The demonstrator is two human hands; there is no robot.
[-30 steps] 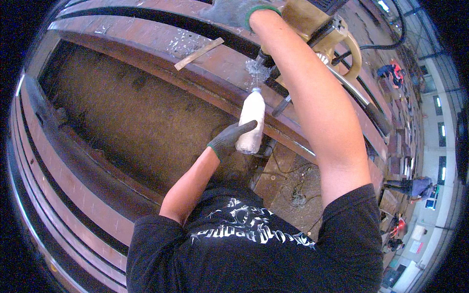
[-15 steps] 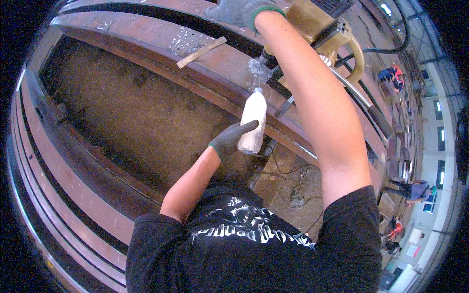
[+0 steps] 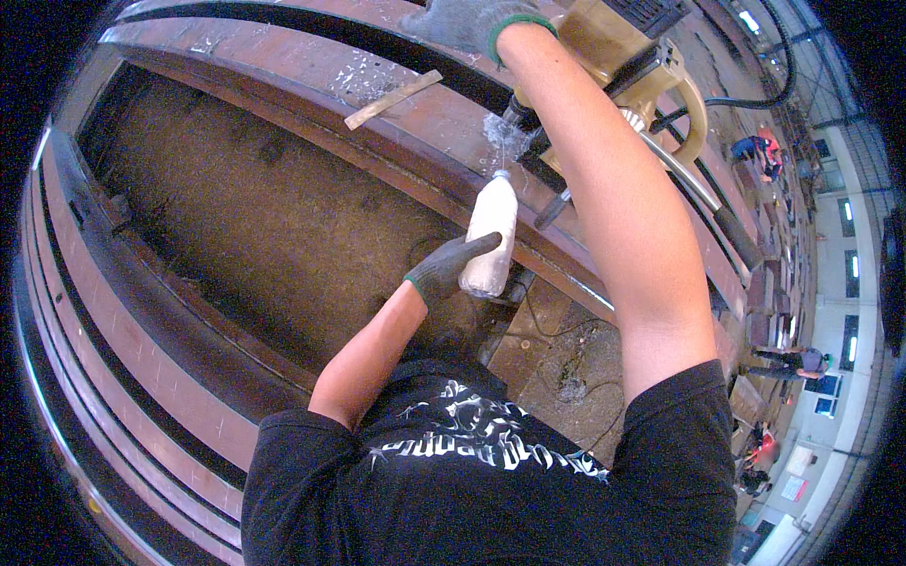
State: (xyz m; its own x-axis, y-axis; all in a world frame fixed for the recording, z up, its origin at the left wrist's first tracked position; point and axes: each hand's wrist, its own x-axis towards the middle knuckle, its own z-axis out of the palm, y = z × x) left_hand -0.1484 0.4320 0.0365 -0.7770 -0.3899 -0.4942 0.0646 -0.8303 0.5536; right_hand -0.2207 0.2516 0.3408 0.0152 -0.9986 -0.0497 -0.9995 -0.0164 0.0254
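My left hand, in a dark glove with a green cuff, is closed around a white squeeze bottle. The bottle tilts up, and a thin stream leaves its nozzle toward the drill's cutter, where whitish wet stuff lies on the steel beam. My right hand, in a grey glove, reaches across in front of the tan drilling machine to the upper edge. Its fingers look stretched out to the left, partly cut off by the frame. My right forearm hides part of the machine.
A flat strip of material lies on the beam. The machine has a curved handle, a lever and a black cable. More steel beams run along the left. A person and others are far off at right.
Both hands hold nearly the same places, and the stream still runs from the bottle. The view has shifted slightly. The distant person at right has changed posture.
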